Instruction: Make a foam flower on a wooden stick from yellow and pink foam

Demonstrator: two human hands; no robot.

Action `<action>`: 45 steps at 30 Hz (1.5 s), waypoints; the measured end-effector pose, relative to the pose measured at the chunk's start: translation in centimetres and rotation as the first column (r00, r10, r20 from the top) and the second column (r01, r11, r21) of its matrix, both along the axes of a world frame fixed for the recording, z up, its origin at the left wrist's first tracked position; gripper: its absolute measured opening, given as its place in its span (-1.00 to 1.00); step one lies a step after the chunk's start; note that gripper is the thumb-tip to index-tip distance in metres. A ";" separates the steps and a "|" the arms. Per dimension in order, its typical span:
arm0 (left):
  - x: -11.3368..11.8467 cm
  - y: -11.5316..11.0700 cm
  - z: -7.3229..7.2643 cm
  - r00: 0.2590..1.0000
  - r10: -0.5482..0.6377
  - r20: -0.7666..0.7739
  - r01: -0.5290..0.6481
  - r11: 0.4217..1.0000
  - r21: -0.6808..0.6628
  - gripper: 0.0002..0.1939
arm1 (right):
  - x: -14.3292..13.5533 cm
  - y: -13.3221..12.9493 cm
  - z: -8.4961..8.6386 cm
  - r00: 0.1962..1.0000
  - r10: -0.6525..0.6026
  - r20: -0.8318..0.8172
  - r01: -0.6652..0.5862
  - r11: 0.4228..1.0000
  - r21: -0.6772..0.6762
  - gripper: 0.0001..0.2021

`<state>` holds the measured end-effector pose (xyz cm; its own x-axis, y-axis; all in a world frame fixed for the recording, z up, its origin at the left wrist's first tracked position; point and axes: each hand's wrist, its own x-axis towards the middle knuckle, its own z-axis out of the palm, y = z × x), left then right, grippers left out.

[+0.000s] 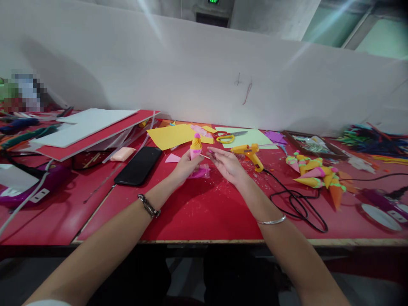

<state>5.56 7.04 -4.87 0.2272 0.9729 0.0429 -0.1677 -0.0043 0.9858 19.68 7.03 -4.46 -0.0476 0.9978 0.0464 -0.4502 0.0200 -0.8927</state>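
Observation:
My left hand [186, 165] is closed around a small craft ice-cream cone [196, 145]. The cone is held upright, with a pink base, a yellow swirl and a bright pink ball on top. Just to its right, my right hand [228, 163] has thumb and fingers pinched on a tiny bright pink piece of clay [210, 151], apart from the cone. A thin pale stick shows between the two hands; which hand holds it I cannot tell. Below the hands, bright pink clay [200, 172] lies in clear plastic on the red table [204, 212].
A yellow glue gun [247, 151] with a looping black cord lies right of my hands. Scissors [226, 138] and yellow paper [174, 135] lie behind. A black phone [138, 165] is at left, several finished cones [315, 172] at right. A white partition [191, 72] stands behind.

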 end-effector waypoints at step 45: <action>0.3 -0.9 1.2 0.960 -0.207 0.186 0.240 0.955 -0.174 -0.83 | 0.2 -0.3 -0.1 0.948 -0.144 0.284 0.086 0.974 0.208 -0.80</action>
<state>5.85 6.16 -3.62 0.4455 0.8912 -0.0857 -0.3020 0.2397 0.9227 19.91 6.74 -4.51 0.0260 0.9710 0.2376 -0.1509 0.2387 -0.9593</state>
